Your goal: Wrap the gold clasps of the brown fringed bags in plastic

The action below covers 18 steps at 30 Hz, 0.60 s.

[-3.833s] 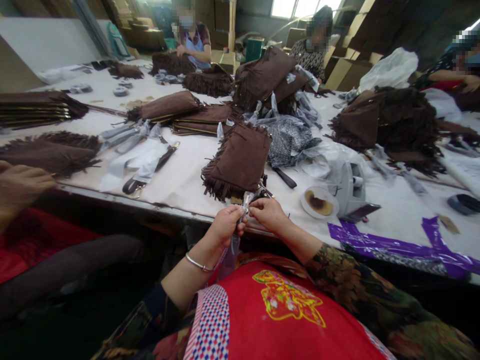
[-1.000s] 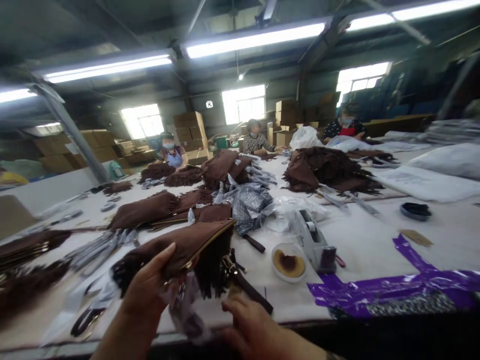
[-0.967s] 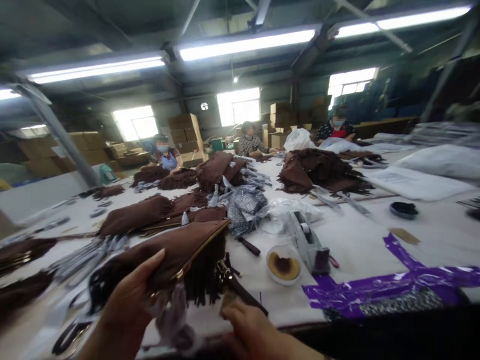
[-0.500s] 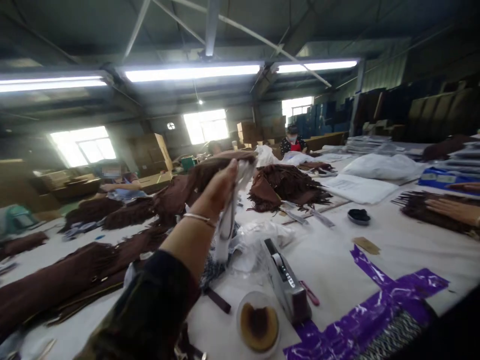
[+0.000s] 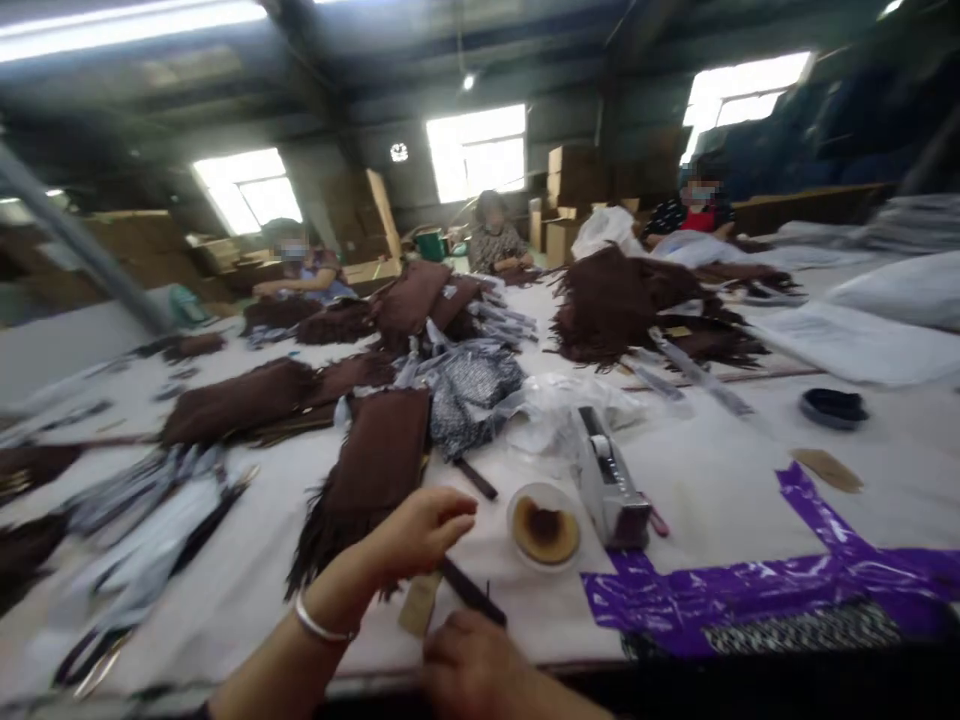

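Note:
My left hand [image 5: 420, 530], with a silver bangle at the wrist, is just above the near part of the table. Its fingers are partly bent, with nothing seen between them. Beside it lies a folded brown fringed cloth [image 5: 386, 440], like a scarf. My right hand [image 5: 472, 655] is curled closed at the table's front edge; what its fingers hold, if anything, is hidden. Just above it is a dark narrow strip [image 5: 472, 592]. A tan paper tag [image 5: 418, 604] lies between my two hands, close to the strip.
Right of my hands are a round sponge dish [image 5: 544, 527], a tape dispenser [image 5: 611, 480] and purple tape [image 5: 720, 590] on the table. Brown fringed cloth piles [image 5: 615, 300] and crumpled clear plastic [image 5: 540, 415] lie farther back. Several people [image 5: 495, 235] sit across the table.
The view has swung left and down. My left hand, earlier stretched far forward with blurred brown and pale material, has come back near the table edge. My right hand now shows beside it.

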Available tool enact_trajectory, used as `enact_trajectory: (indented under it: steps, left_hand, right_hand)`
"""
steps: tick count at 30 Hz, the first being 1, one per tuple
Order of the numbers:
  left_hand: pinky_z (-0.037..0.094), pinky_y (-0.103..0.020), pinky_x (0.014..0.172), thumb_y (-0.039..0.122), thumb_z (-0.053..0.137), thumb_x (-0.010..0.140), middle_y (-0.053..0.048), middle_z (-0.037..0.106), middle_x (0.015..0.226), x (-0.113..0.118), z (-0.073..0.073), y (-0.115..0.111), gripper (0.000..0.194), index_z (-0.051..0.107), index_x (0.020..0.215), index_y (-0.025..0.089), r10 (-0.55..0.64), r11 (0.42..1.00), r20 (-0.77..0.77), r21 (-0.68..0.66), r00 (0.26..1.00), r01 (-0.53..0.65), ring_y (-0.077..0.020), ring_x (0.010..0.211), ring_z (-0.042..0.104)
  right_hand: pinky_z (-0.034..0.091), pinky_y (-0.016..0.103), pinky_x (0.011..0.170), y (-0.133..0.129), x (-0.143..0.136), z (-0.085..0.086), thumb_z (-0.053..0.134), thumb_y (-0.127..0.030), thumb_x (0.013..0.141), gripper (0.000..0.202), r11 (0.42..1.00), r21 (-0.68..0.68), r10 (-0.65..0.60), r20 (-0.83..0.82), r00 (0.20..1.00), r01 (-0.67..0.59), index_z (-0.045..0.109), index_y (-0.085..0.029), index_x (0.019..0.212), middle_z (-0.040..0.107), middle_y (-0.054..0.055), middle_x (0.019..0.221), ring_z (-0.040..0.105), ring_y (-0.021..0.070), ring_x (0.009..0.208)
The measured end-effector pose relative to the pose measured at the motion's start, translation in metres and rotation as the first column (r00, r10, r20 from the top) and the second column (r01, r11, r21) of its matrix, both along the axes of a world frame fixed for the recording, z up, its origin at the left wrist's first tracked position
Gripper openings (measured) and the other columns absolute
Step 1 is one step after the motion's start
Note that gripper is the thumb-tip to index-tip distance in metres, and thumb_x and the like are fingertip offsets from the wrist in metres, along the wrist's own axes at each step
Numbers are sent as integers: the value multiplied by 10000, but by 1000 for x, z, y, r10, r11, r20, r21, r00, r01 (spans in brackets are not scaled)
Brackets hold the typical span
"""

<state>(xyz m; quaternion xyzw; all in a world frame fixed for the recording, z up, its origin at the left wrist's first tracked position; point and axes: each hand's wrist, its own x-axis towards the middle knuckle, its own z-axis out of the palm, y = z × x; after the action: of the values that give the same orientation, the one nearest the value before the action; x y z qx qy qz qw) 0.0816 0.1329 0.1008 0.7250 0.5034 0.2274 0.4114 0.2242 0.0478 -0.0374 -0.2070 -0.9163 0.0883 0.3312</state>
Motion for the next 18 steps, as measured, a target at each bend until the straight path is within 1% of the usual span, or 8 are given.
enact_trajectory:
  steps: [2,4,6,8,10,13,16,18]
  left_hand:
    - [527,-276,736,360,631,846,-92,747,924,-52,-22,-29,251,748,969,175,328,943,78,-89,941,-321,-212,838,692]
    - [528,-277,698,387,645,813,-104,743,910,-93,-41,-62,284,716,956,153,618,785,156,-186,771,-591,-208,813,693]
    - [528,-280,676,405,670,773,-115,739,916,-119,-58,-94,319,687,951,140,776,630,197,-280,599,-724,-207,806,693]
    - [533,-287,688,408,687,748,-113,737,889,-130,-72,-119,330,677,931,133,818,574,214,-344,533,-743,-199,787,690]
    - [538,-299,732,406,684,755,-104,737,865,-130,-81,-136,320,678,924,134,796,605,241,-348,555,-716,-190,781,687]
    - [539,-302,753,410,644,802,-91,739,858,-124,-87,-146,291,679,923,147,724,689,280,-311,630,-654,-189,788,689]
    - [543,-310,751,405,606,836,-82,736,857,-119,-89,-146,266,672,908,157,659,752,304,-290,687,-593,-193,780,692]
    - [543,-316,753,399,591,847,-75,731,851,-117,-91,-145,255,670,893,161,623,782,303,-253,722,-569,-197,771,694]
  right_hand:
    - [481,314,683,-15,-1,4,633,-218,837,49,994,-101,48,16,999,-46,600,-191,812,647,34,831,547,178,764]
    - [474,335,733,-21,0,11,568,-147,851,70,981,-185,56,26,998,-51,617,-194,868,659,59,894,554,197,826]
    - [481,340,769,-21,1,19,505,-118,890,159,969,-239,61,-7,998,-61,635,-200,933,664,68,928,570,199,858]
    - [501,327,794,-18,0,27,479,-123,919,204,954,-292,45,-74,996,-65,646,-206,1003,669,75,960,596,194,891]
    - [517,331,841,-14,-3,34,480,-139,932,219,948,-317,-63,-134,989,17,644,-201,1063,671,92,1010,613,199,945]
    - [503,407,930,-1,-9,41,506,-202,932,216,912,-309,-316,-108,943,270,640,-172,1099,662,130,1071,605,245,1025]
    - [504,427,909,22,-18,45,512,-259,919,235,836,-386,-420,6,907,390,657,-153,1071,675,131,1032,618,252,963]
    - [506,406,892,43,-29,46,520,-258,893,252,741,-521,-465,57,883,424,673,-155,1065,695,123,1033,633,231,906]
